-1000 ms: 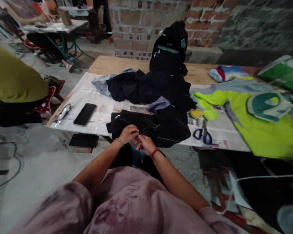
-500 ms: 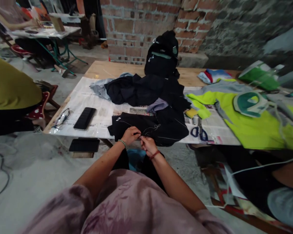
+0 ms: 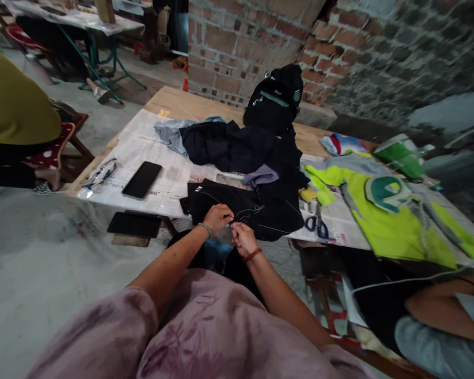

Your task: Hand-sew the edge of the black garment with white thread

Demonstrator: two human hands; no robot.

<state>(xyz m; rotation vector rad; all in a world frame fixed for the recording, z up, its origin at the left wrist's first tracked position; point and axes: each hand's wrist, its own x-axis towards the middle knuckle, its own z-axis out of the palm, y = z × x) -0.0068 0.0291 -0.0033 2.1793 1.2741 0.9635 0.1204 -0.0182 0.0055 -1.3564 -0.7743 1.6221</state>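
A black garment point(image 3: 278, 223) with small white stripes lies at the table's front edge, a pale thread point(image 3: 256, 209) looped across it. My left hand point(image 3: 218, 217) is closed at the garment's near edge, its fingertips pinching the fabric there. Just to its right, my right hand point(image 3: 243, 238) is closed in a pinch, fingertips almost meeting the left ones. Whatever sits between the right fingertips is too small to make out. Dark-handled scissors point(image 3: 322, 229) rest on newspaper to the right of the garment.
Behind lie a heap of dark clothes point(image 3: 225, 145) and a black backpack point(image 3: 274, 102). A phone point(image 3: 142, 180) and glasses point(image 3: 100, 173) are on the left. Rightward are a neon-yellow garment point(image 3: 379, 223), a green-and-white iron point(image 3: 387, 193) and a person's arm point(image 3: 444, 310). Another person sits at left.
The camera view has turned and tilted, so the table appears slanted. My hands keep their pinch at the same edge of the black garment, with little visible movement.
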